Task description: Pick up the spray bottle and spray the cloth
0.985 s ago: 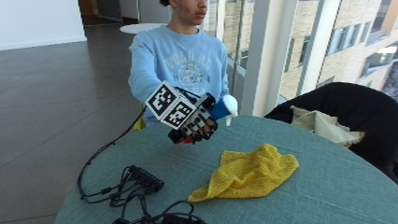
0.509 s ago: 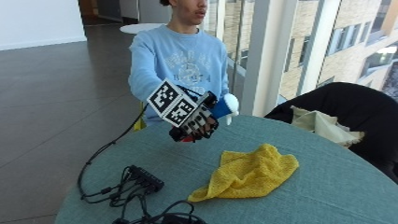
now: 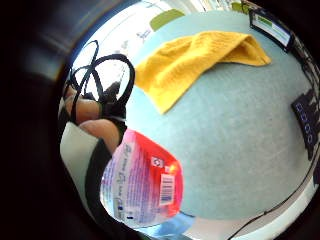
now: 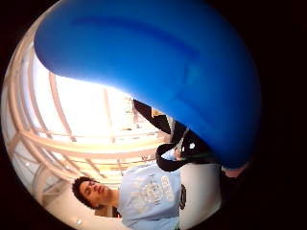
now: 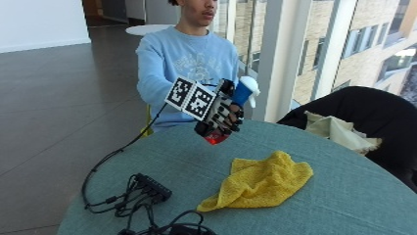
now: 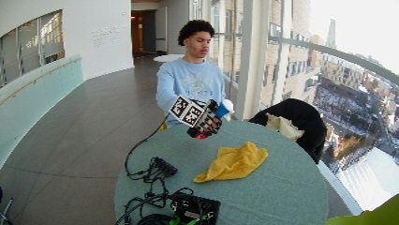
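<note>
**Bottle held in the air above the table, cloth lying apart**

The right hand [image 5: 218,115] is gripping the bottle [image 5: 242,93], its gloved fingers [image 5: 228,117] curling round the body while the blue top with its white nozzle is sticking up past the hand and the red lower part [image 5: 215,139] is peeking out beneath it. The hand is holding the bottle off the table [image 5: 338,196], over the edge nearest the person, with the bottle tilting so that the nozzle is leaning away from the person's chest. In the little finger side palm view the bottle's red and pale label with a barcode [image 3: 142,182] is sitting close against the palm, and bare fingertips [image 3: 92,120] are showing beside it. In the thumb side palm view the blue top [image 4: 158,72] is filling most of what can be seen.

The cloth [image 5: 261,183], yellow and crumpled, is lying on the table further from the person than the bottle, well apart from it and nearer the middle of the table. In the little finger side palm view the cloth [image 3: 195,60] is lying flat on the table beyond the bottle.

A black cable box [image 5: 151,186] with tangled leads is resting on the table, on the far side of the hand from the cloth. A dark chair [image 5: 365,112] with pale fabric draped on it is standing beyond the table, past the cloth
</note>
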Demonstrator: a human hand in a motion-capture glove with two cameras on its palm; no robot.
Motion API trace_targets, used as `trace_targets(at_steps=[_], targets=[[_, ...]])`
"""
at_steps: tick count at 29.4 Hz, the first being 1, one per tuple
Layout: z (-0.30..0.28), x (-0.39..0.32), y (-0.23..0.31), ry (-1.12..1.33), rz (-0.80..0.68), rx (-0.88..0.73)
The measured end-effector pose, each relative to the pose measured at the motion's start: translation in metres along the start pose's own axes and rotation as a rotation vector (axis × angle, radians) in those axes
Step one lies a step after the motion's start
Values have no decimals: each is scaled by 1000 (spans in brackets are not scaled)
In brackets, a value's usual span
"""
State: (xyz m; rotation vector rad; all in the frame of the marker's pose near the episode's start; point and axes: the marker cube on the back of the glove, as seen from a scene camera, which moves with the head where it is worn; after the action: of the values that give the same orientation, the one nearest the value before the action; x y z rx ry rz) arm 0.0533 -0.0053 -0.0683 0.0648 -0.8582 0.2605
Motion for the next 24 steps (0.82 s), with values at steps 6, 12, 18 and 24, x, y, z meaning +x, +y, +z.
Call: trace_targets(at_steps=[6,12,18,24], targets=[[36,-43,-7,-118,-188,102],[88,-78,-23,-241,-310,145],[148,-96,-42,-314,-364,193],[194,-107,-49,-322,-396,164]])
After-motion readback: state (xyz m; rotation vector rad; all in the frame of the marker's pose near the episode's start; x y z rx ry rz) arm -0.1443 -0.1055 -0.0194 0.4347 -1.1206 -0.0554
